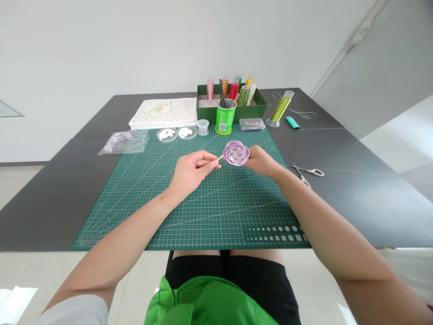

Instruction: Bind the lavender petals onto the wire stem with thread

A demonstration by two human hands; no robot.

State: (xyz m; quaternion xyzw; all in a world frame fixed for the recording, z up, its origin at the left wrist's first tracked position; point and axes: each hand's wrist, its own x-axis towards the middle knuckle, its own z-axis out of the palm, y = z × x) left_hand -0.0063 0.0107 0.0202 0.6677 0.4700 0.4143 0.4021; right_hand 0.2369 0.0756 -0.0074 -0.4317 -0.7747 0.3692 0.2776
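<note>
Above the green cutting mat (203, 203) I hold an artificial flower (236, 153) with layered light purple petals, its face tilted up toward me. My left hand (196, 168) pinches its thin stem between thumb and fingers, left of the bloom. On the other side, my right hand (260, 161) is closed at the edge of the petals. The bloom hides the fingertips of that hand. Beyond the flower stands a green can (225, 118) with sticks and black tools in it. A pair of scissors (306, 171) lies spread on the table, right of my right forearm.
At the back, a dark green box (255, 112) holds several ribbon rolls. A yellow-green roll (282, 109) stands right of it, near a teal object (292, 123). White sheets (169, 115), a plastic bag (123, 141), dishes of white pieces (167, 134) and a clear case (252, 125) line the far side.
</note>
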